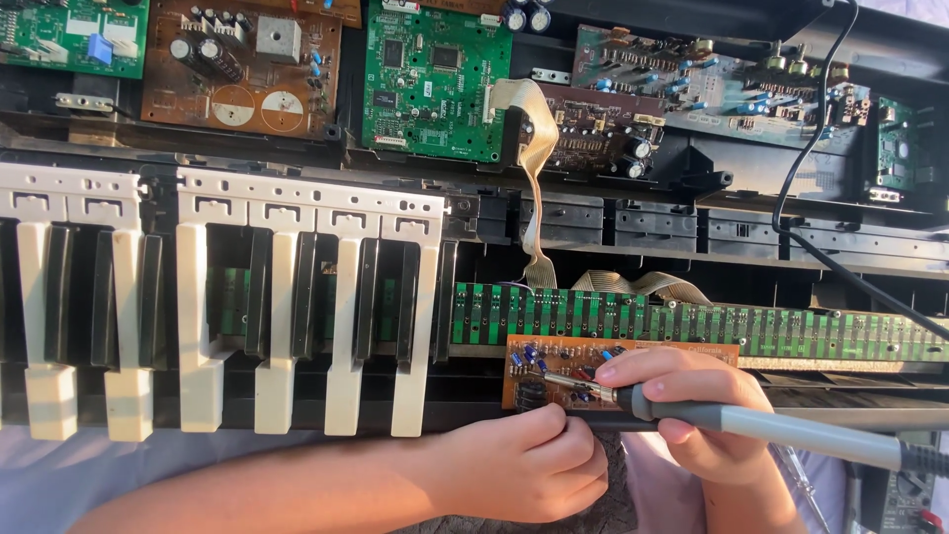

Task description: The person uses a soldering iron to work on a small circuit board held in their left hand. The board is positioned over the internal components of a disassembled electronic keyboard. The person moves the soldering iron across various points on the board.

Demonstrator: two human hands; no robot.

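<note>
Working surface: we see an opened electronic keyboard point(474, 247), black plastic frame, sunlit.
Keys: cream and black keys point(227, 326), glossy, several removed.
Boards: green contact strip point(692, 326); brown and green circuit boards point(435, 79) above.
Right hand point(682, 396): our fingers clamped on a grey soldering iron point(771, 427), tip touching the small orange board point(554, 371).
Left hand point(534, 465): fingers curled together against that board's lower edge.

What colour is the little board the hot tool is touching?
Orange-brown small circuit board, seen best in the head view.
</note>
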